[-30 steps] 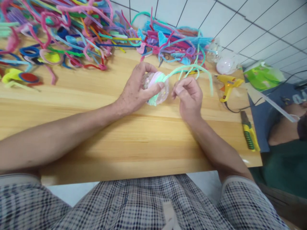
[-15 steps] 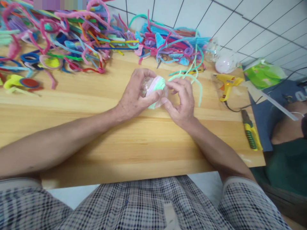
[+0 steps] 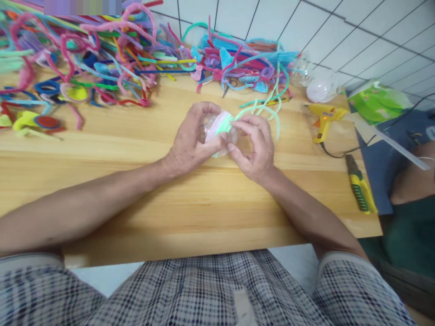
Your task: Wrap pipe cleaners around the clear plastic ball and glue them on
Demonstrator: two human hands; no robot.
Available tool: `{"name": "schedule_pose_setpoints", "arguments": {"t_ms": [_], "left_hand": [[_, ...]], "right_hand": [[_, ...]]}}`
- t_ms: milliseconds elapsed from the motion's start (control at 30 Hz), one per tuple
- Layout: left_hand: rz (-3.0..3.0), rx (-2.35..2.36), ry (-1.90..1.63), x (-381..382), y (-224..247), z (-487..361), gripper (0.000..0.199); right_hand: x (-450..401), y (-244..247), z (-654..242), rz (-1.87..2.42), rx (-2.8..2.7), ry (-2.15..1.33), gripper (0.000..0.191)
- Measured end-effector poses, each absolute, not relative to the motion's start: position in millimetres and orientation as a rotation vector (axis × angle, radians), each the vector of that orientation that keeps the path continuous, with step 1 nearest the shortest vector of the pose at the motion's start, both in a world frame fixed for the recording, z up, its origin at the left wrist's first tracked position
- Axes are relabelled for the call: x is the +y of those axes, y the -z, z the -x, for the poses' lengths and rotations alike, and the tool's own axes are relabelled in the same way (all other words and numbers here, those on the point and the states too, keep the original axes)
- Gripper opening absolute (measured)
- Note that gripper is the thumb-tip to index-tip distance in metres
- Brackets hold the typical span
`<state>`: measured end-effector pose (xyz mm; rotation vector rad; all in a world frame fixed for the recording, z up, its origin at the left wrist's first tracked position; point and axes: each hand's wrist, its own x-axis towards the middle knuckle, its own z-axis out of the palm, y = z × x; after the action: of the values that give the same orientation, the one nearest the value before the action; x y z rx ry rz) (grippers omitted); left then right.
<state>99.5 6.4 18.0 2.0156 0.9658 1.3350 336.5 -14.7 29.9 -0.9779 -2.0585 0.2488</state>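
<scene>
A clear plastic ball [image 3: 208, 123] has lilac and mint-green pipe cleaners [image 3: 224, 123] laid round it in a band. My left hand [image 3: 190, 142] is closed round the ball's left side, its thumb across the front of the band. At the right edge of the band, the curled fingers of my right hand [image 3: 255, 147] press on the mint-green pipe cleaner, with the thumb lower against the ball. A loose mint-green strand [image 3: 276, 118] arches out behind my right hand. The exact grip at the fingertips is partly hidden.
Many coloured pipe cleaners [image 3: 112, 68] lie heaped along the back left, with scissors [image 3: 232, 82] by them. Clear balls [image 3: 321, 88], a yellow glue gun [image 3: 324, 120] with its cord, and yellow-green pliers [image 3: 359, 188] are at right. Another person's arm [image 3: 413, 176] shows beyond the edge.
The view has shifted slightly. My right fingers have moved a little closer in on the band, and the loose green strand's end has shifted. My left hand keeps its hold on the ball.
</scene>
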Motion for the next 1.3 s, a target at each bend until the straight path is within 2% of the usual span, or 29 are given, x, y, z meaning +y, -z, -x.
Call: {"name": "schedule_pose_setpoints", "arguments": {"t_ms": [100,333,733,1300], "left_hand": [[-2.021,0.966,-1.343,9.6,-18.4,-100.0,0.054],[-2.080,0.960,-1.334,15.5,-25.4,-99.3,0.040],[-2.106,0.940,-1.376,13.3,-14.9,-100.8,0.057],[-2.144,0.951,-1.399,13.2,-17.3,-102.0,0.049]], "right_hand": [[-14.2,-29.8,-336.4,0.914,-2.074,-0.213,0.048],[-14.5,-29.9,-336.2,0.958,-2.034,-0.219,0.051],[-10.1,-27.8,-340.4,0.979,-2.052,-0.280,0.056],[-9.7,-29.0,-336.8,0.980,-2.050,-0.239,0.053]]}}
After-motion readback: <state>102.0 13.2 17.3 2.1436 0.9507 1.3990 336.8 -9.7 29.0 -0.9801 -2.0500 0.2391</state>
